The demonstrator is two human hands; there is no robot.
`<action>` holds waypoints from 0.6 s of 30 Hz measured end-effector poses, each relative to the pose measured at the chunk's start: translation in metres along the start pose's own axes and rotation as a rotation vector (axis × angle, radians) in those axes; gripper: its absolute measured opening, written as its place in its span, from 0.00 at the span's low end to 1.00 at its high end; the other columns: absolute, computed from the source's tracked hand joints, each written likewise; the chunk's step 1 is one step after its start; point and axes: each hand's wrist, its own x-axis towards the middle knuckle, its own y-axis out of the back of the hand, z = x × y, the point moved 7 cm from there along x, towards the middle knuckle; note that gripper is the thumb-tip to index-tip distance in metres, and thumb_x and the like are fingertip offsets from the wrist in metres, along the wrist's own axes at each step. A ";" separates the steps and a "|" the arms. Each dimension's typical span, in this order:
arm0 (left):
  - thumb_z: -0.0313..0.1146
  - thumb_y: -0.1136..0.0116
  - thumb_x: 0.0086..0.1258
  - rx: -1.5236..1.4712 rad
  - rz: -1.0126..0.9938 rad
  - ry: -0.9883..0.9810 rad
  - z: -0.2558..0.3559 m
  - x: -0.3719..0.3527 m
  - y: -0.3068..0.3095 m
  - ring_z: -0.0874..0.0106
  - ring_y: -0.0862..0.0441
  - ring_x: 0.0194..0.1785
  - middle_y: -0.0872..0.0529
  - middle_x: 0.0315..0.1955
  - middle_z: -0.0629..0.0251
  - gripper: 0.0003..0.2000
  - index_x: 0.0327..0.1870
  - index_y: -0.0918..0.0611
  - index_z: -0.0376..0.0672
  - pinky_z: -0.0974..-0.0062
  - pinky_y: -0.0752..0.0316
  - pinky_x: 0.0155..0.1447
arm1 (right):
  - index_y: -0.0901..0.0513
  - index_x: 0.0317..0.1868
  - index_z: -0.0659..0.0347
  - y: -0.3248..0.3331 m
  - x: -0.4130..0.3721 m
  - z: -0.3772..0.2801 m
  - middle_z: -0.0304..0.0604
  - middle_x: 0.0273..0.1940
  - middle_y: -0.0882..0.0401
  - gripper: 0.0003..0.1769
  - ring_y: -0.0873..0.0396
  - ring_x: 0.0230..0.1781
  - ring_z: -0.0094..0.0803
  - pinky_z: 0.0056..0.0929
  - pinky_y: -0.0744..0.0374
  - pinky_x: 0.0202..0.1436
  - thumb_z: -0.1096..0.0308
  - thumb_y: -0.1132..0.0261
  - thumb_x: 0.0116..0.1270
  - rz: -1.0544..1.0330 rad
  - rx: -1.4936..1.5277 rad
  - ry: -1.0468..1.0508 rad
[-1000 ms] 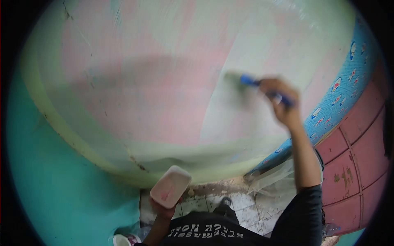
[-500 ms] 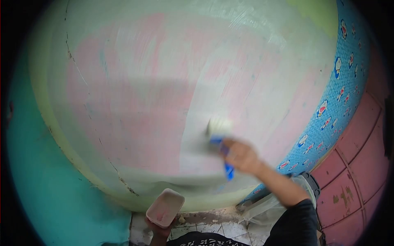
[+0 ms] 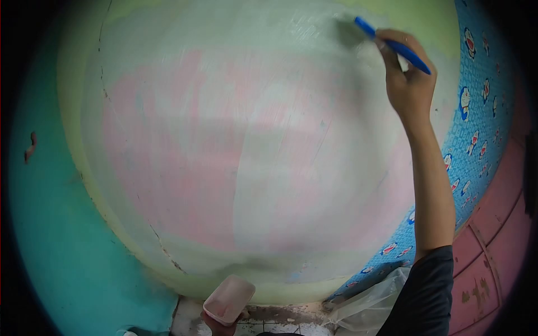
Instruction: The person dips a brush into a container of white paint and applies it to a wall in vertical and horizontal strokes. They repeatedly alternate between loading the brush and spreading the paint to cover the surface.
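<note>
My right hand (image 3: 412,84) is raised high on the right of the wall, its fingers closed round the blue handle of a paintbrush (image 3: 413,57). The bristle end, up and to the left, is hard to make out against the pale wall; a shadow lies beside it. The wall (image 3: 291,168) shows whitish paint streaked over pink, with wet-looking strokes near the top. Low in the view, my left hand (image 3: 218,326) grips a pale rectangular plastic tub (image 3: 228,299), tilted, with pinkish residue inside. Most of that hand is hidden under the tub.
A turquoise wall (image 3: 95,241) stands on the left. On the right are a strip of blue cartoon-patterned covering (image 3: 476,112) and pink panels (image 3: 487,252). Clear plastic sheeting (image 3: 367,302) lies low at right, near the tiled floor (image 3: 269,327). A crack (image 3: 159,241) runs down the wall.
My right hand has swept the paintbrush from the lower middle of the wall up to its upper right. The tub in my left hand sits slightly lower in view, and the view has shifted a little.
</note>
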 end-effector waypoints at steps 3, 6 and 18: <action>0.40 0.26 0.64 -0.183 -0.002 0.162 -0.044 -0.012 0.012 0.52 0.20 0.67 0.26 0.68 0.56 0.40 0.76 0.35 0.47 0.46 0.13 0.60 | 0.12 0.48 0.57 -0.012 -0.023 -0.004 0.41 0.45 0.11 0.14 0.12 0.43 0.40 0.33 0.16 0.46 0.82 0.31 0.64 -0.107 -0.142 0.078; 0.55 0.40 0.68 -0.296 0.072 0.222 -0.068 -0.021 0.028 0.49 0.19 0.67 0.24 0.68 0.57 0.37 0.77 0.33 0.49 0.42 0.14 0.57 | 0.14 0.47 0.51 -0.047 -0.146 -0.046 0.46 0.40 0.18 0.15 0.16 0.43 0.44 0.42 0.17 0.43 0.70 0.28 0.57 -0.387 -0.320 0.417; 0.73 0.63 0.71 -0.788 0.240 0.334 -0.106 -0.052 0.053 0.39 0.20 0.66 0.24 0.70 0.55 0.42 0.79 0.32 0.54 0.34 0.13 0.50 | 0.11 0.49 0.60 -0.071 -0.140 -0.025 0.49 0.42 0.09 0.10 0.10 0.40 0.40 0.37 0.16 0.46 0.65 0.31 0.73 -0.503 0.361 -0.202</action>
